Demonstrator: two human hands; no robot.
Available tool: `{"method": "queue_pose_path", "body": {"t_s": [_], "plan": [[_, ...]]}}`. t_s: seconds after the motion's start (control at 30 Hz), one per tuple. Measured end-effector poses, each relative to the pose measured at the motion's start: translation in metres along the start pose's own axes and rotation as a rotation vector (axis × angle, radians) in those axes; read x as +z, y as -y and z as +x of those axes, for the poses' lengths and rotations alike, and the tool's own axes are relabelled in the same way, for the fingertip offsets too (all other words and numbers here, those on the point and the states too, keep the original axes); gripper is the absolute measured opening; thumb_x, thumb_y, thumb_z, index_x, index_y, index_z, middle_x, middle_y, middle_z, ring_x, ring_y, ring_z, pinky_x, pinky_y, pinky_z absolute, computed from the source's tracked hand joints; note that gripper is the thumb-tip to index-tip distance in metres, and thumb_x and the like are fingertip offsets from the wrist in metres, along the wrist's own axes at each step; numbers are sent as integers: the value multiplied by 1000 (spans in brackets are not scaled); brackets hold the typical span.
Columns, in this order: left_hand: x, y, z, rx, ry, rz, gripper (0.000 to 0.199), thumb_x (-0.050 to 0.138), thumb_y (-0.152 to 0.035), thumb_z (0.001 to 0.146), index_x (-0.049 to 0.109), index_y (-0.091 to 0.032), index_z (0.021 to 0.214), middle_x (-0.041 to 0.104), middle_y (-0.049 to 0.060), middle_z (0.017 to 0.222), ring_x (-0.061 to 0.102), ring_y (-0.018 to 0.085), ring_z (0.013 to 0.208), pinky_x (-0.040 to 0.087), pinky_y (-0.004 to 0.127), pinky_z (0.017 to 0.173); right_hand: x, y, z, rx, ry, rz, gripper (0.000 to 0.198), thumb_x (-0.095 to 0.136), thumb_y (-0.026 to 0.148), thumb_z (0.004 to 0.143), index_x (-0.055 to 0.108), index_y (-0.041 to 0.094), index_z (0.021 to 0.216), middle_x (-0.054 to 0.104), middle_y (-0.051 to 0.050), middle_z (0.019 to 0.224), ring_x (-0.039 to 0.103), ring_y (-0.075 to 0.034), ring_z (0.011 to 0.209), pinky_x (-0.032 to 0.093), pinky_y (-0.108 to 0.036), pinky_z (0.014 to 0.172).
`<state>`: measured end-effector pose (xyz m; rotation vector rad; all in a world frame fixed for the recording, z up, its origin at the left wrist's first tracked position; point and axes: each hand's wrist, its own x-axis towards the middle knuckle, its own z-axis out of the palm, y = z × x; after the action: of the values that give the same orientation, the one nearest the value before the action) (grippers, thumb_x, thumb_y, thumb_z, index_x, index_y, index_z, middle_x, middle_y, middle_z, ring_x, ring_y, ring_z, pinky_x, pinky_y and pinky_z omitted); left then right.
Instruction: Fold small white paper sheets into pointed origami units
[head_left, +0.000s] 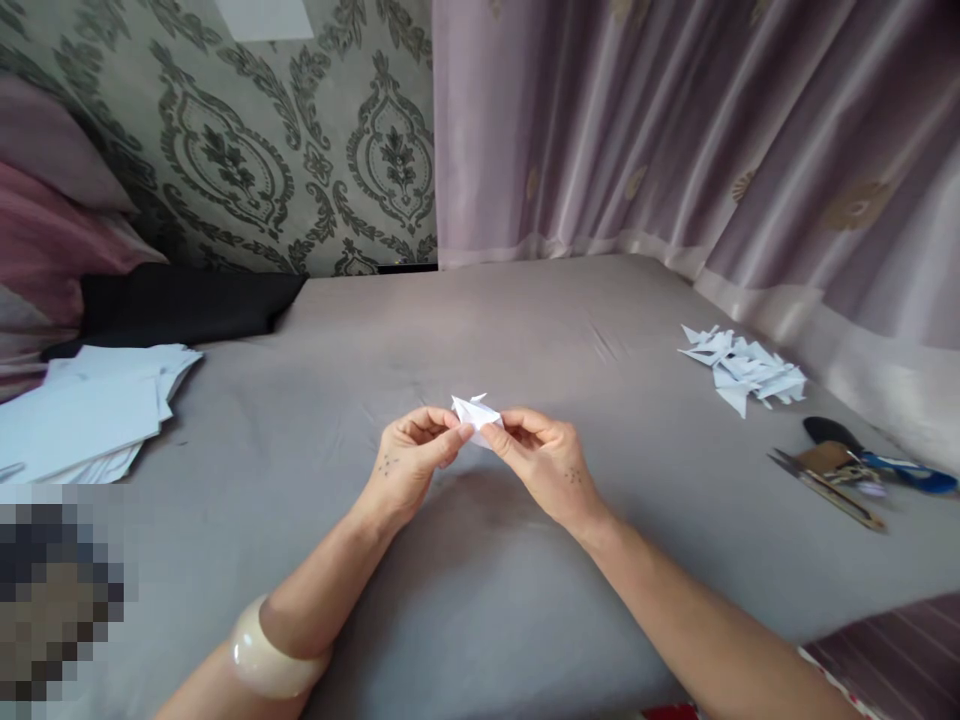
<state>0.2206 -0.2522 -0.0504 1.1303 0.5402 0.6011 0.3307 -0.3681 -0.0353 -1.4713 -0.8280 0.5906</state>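
Nearest, a pale bangle [274, 655] sits on the left forearm, well back from the fingers, where it seems unlikely to snag the paper. Ahead of it, the left hand [405, 455] and right hand [551, 460] meet over the middle of the grey sheet [487, 590]. Each grip is a pinch, thumb against bent fingers, one on either side of a small folded paper [475, 412]. Held between the two thumbs, its creases and points are probably easier to steady and press than with one hand.

To the right lie a narrow pointed tool [832, 490] and a blue-handled tool [911, 472], near the right arm yet clear of the folding space. Farther left, flat paper sheets [82, 410] are loosely stacked, perhaps to hand for the left. Opposite, a heap of folded pieces [750, 370] rests apart from the flat ones, likely so the two do not mix. Beyond are a black cloth [195, 300], a curtain [600, 130] and a patterned wall [300, 150].
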Motion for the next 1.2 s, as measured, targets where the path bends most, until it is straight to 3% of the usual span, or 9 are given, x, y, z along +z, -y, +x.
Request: {"method": "queue_pose_path", "body": {"t_s": [0.2,0.27,0.37,0.43,0.57,0.67,0.83,1.0,1.2], "plan": [[9,-1,-5,-26,-76,82,20,80,-28,69,65,-15,69,56,-5,55,46,4,51,37,16,54,2,-6,-1,-451,-237,-399,11,60,18,85,63,19,74,63,-1,72,56,-13,67,47,-27,66],[13,1,-8,-22,-111,89,19,79,-31,71,69,-15,73,64,-2,65,54,6,59,42,18,59,0,-10,0,-613,-305,-650,11,58,13,85,63,19,78,65,-3,74,57,-15,71,46,-29,70],[17,5,-11,-63,-44,38,25,74,-36,75,73,-15,88,72,6,87,63,14,78,49,24,72,0,-13,-1,-733,-281,-972,13,56,11,86,64,19,80,66,-4,75,57,-17,72,43,-32,70],[18,8,-12,-106,-14,-8,27,74,-37,75,74,-14,90,73,7,90,64,16,82,50,27,78,3,-13,-2,-749,-240,-1073,14,55,12,87,63,18,78,66,-5,74,57,-18,72,42,-33,69],[13,10,-8,-187,-89,-71,23,77,-33,72,74,-12,82,71,6,78,64,14,75,50,25,76,7,-10,-5,-730,-95,-1083,16,51,8,86,64,17,88,66,-7,83,57,-20,78,43,-35,73],[5,6,-2,-242,-128,-79,20,77,-30,69,72,-12,76,70,5,72,63,12,69,49,21,68,0,-7,-6,-702,25,-923,36,50,2,78,62,17,108,64,-8,98,57,-21,90,44,-37,82],[-5,1,4,-282,-134,33,19,74,-28,69,71,-10,72,63,3,59,56,8,54,42,17,53,-18,-11,4,-578,33,-703,48,47,0,73,59,19,115,57,-9,104,56,-20,98,47,-35,88],[-7,2,6,-323,-62,152,21,72,-31,70,66,-12,62,54,-1,49,41,5,41,27,18,40,-17,-30,11,-641,113,-960,30,45,5,88,67,22,101,60,-5,91,53,-17,83,44,-31,78],[-7,9,6,-343,-6,358,28,66,-40,75,61,-15,62,46,-4,36,33,5,31,18,19,36,-9,-37,7,-696,140,-1142,29,44,5,91,69,20,88,61,-4,81,48,-16,74,37,-31,71]]}}
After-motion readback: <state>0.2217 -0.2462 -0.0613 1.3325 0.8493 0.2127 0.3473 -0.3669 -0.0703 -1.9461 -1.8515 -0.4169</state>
